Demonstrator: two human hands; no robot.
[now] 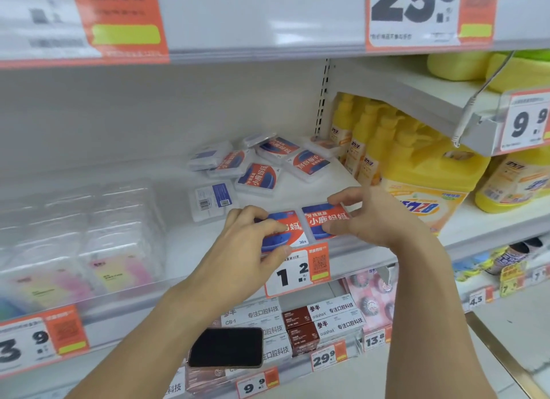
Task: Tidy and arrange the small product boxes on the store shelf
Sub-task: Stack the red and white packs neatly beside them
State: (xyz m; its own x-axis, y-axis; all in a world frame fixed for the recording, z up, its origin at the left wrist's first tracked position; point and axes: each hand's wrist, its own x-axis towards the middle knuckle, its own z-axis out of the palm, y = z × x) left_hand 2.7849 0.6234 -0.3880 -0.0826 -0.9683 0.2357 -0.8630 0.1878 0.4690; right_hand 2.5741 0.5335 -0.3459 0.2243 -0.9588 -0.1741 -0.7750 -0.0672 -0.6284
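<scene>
At the centre of the frame, the left hand (253,237) pinches a red-and-blue floss box (285,235) at the front edge of the white shelf (321,187), thumb under its lower edge and fingers over its top. Just to the right, the right hand (366,217) grips a second matching box (323,221), the two boxes side by side above the 1.2 price tag (297,269). Behind them, in the middle of the frame, lies a loose pile of boxes (262,163), tilted at various angles, with a face-down box (212,201) nearer the front. Yellow bottles (366,139) stand at right. A black phone (226,347) sits at lower centre.
</scene>
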